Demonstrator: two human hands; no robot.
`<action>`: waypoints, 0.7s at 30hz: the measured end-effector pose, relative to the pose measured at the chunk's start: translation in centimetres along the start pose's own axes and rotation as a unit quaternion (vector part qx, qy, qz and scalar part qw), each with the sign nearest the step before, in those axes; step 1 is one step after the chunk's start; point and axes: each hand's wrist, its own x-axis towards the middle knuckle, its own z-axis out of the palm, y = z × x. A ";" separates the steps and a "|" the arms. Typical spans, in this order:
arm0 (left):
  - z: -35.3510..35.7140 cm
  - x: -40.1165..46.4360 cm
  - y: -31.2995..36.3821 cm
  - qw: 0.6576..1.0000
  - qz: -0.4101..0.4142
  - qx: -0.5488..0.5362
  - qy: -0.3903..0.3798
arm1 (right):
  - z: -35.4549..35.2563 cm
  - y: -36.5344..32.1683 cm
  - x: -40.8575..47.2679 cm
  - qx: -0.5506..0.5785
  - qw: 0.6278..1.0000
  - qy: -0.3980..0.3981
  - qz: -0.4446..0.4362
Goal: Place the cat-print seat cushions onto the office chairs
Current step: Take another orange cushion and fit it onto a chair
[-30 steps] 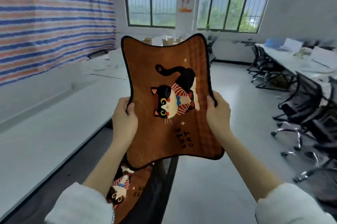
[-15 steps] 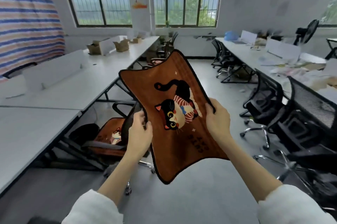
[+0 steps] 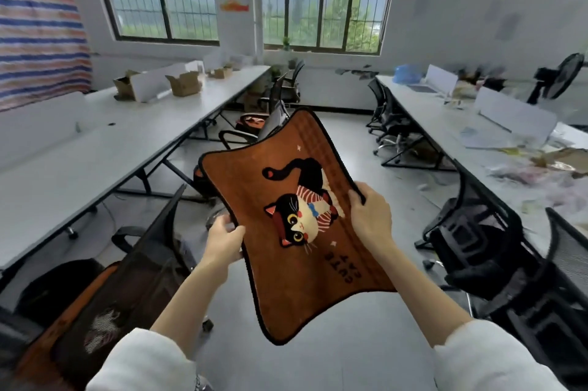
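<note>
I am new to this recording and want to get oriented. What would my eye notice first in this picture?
First, the brown cat-print seat cushion with black edging, held up in the centre by the left hand and right hand, each with a grip on one side edge. Next, the black mesh office chairs at the right, and the long white desks at the left.

Brown cat-print cushion (image 3: pixel 296 225) held tilted in mid-air, print up.

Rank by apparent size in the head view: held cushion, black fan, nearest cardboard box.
1. held cushion, though nearness to the camera inflates it.
2. black fan.
3. cardboard box, looking only slightly smaller than the fan; unsure.
</note>
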 end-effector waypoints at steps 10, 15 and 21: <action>10.7 29.8 4.7 0.998 0.007 0.061 0.016 | 11.6 6.6 28.4 0.035 0.999 -0.021 0.004; 17.3 44.8 8.6 0.998 -0.028 0.060 -0.012 | 15.3 9.4 43.1 0.011 1.000 -0.007 0.027; 27.7 58.8 11.5 0.994 -0.034 0.077 -0.068 | 18.4 13.6 60.0 -0.006 0.999 0.017 0.040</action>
